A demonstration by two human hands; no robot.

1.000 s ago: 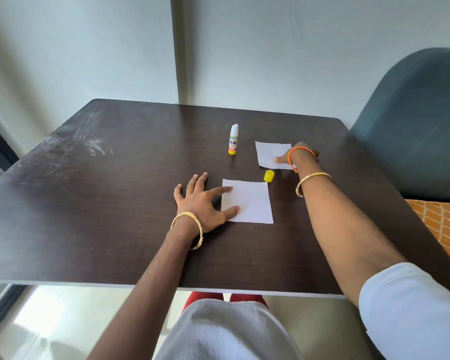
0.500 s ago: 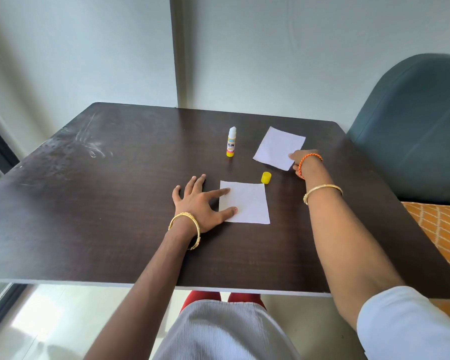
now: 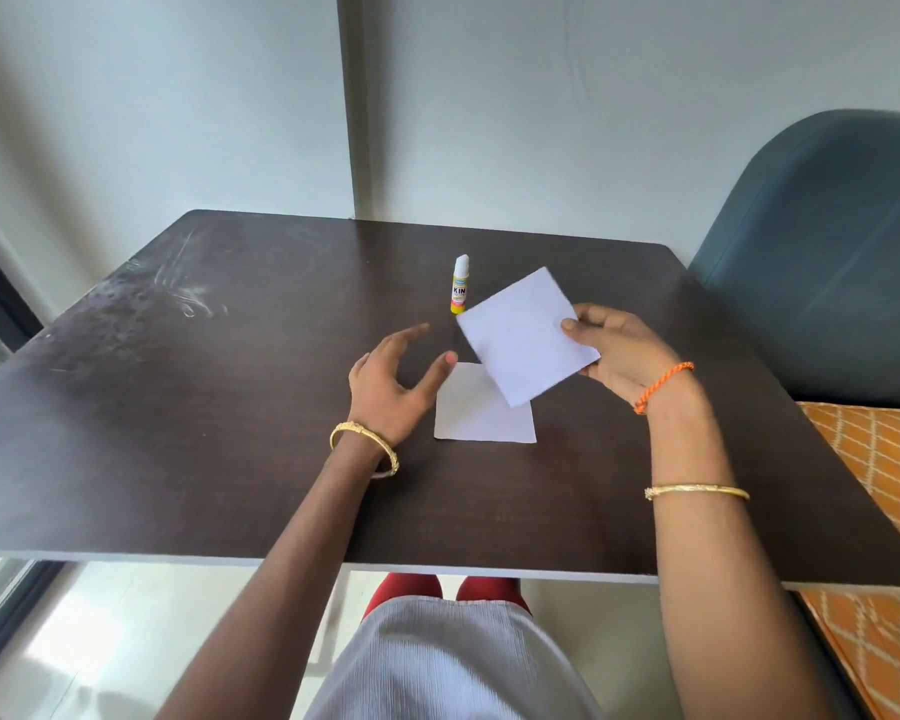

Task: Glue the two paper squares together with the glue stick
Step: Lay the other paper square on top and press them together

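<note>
Dark wood-grain laminate covers the square table (image 3: 204, 407), smeared with pale scuffs at its far left; a plain pale wall stands behind it.

Over its middle, the right hand (image 3: 622, 356) pinches one thin white paper square (image 3: 520, 337) by its right edge, thumb on top and fingers beneath, holding it tilted and clear of the tabletop. An orange braided cord circles that wrist, and a gold bangle sits further down the forearm.

Just below and left of this hand, the second paper square (image 3: 481, 418) lies flat on the table, its far corner hidden under the raised sheet. Left of that, the left hand (image 3: 391, 379) hovers with fingers spread and relaxed, gripping nothing, its thumb tip near the flat sheet's far-left corner; it wears a gold bangle too.

Beyond both hands, the uncapped glue stick (image 3: 460, 291) stands upright, white tip up, near the raised sheet's left corner.

A teal padded chair (image 3: 822, 262) stands to the right.
</note>
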